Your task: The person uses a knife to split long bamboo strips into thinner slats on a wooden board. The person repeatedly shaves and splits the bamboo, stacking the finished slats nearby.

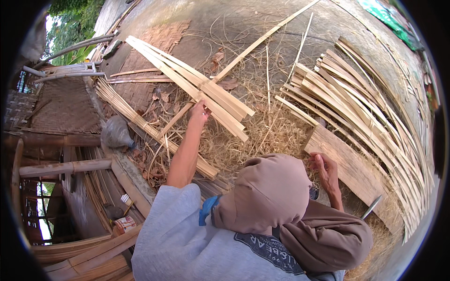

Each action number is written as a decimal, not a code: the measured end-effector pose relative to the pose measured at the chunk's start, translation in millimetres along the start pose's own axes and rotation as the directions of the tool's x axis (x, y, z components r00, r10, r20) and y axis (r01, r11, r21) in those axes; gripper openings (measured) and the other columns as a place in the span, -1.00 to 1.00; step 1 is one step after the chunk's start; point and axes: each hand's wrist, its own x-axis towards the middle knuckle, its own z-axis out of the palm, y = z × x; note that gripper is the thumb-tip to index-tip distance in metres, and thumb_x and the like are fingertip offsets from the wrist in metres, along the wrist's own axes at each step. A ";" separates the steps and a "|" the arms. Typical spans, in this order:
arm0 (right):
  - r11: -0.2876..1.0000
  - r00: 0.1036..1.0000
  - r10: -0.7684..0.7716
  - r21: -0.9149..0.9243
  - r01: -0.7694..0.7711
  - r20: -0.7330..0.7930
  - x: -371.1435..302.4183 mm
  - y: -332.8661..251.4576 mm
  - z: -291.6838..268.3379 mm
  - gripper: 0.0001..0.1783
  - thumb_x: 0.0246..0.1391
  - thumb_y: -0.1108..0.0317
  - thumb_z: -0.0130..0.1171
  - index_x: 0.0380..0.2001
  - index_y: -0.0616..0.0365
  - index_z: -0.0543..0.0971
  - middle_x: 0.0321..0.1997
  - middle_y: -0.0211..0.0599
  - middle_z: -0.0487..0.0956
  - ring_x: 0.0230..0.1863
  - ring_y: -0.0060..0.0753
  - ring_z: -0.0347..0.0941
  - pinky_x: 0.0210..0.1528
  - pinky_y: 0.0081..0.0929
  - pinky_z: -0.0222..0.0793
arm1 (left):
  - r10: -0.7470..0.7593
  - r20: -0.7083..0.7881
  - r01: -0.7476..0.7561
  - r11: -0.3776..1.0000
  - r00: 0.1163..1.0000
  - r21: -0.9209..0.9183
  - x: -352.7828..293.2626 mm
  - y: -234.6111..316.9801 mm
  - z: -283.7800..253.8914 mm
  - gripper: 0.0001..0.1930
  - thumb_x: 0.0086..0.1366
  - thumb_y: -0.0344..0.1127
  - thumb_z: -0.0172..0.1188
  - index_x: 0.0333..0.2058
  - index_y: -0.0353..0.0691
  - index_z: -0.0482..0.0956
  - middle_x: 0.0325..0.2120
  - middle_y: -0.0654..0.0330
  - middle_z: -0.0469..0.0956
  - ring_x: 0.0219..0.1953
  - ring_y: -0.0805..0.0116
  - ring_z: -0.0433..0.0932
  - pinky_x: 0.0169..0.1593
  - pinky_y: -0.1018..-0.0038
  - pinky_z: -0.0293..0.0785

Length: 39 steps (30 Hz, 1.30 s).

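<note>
Strips (218,99): pale, fanned, far left of the board (344,161), by shavings (255,129).
Left hand (201,110): arm extended; I read its grip as closed on their near edge.
Right hand (326,173): just beside the board, fingers loosely bent, grip slack, nothing held.
Step, I judge: handling strips; next move calls for steady pinching.
Board's far side: pile (356,100).
</note>
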 end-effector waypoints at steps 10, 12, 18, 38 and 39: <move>0.993 0.894 -0.118 -0.044 0.110 -0.433 -18.6 7.7 -68.3 -0.60 0.43 0.14 0.10 -0.03 0.30 0.66 -0.18 -0.18 0.70 -0.18 -0.38 0.63 -0.11 -0.45 0.52 | 0.358 0.321 -0.478 0.725 0.877 0.497 -13.6 46.9 95.9 -0.42 0.44 -0.21 0.23 0.34 -0.28 0.33 0.14 0.03 0.56 0.08 0.25 0.61 0.09 0.36 0.57; 0.958 0.704 -0.244 -0.278 0.069 -0.667 -43.9 31.5 -92.9 -0.64 0.41 0.18 0.14 -0.06 0.29 0.67 -0.18 -0.10 0.70 -0.15 -0.25 0.64 -0.05 -0.38 0.52 | 0.164 0.643 -0.536 0.720 0.748 0.440 -105.6 50.7 197.1 -0.52 0.47 -0.13 0.22 0.24 -0.25 0.47 0.02 0.13 0.64 -0.04 0.37 0.66 0.01 0.48 0.57; 0.679 0.166 -0.133 -0.212 -0.702 -0.977 -147.6 164.3 -144.9 -0.31 0.26 0.15 0.21 0.39 0.14 0.31 0.46 0.15 0.22 0.41 0.15 0.24 0.35 0.10 0.23 | -0.267 0.942 -0.972 0.062 0.202 0.226 -235.3 50.4 358.5 -0.63 0.48 -0.08 0.17 0.00 -0.27 0.68 -0.17 0.08 0.73 -0.15 0.33 0.69 -0.02 0.38 0.58; 0.525 0.182 0.071 -0.119 -0.843 -0.981 -224.1 263.4 -148.5 -0.35 0.35 0.30 0.03 0.45 0.14 0.20 0.49 0.10 0.25 0.23 0.24 0.47 0.20 -0.02 0.48 | -0.393 0.918 -0.926 -0.323 -0.056 -0.195 -137.4 -142.3 332.0 -0.61 0.35 -0.23 0.25 0.03 -0.30 0.41 -0.04 -0.13 0.43 -0.04 -0.18 0.53 0.02 0.04 0.49; 0.522 0.186 0.060 -0.128 -0.843 -0.981 -228.8 267.0 -148.7 -0.34 0.34 0.31 0.05 0.45 0.16 0.20 0.49 0.14 0.25 0.23 0.24 0.48 0.20 -0.04 0.49 | -0.380 0.925 -0.927 -0.334 -0.032 -0.169 -148.7 -142.6 334.7 -0.62 0.35 -0.23 0.24 0.03 -0.31 0.41 -0.04 -0.13 0.43 -0.04 -0.19 0.52 0.04 0.04 0.48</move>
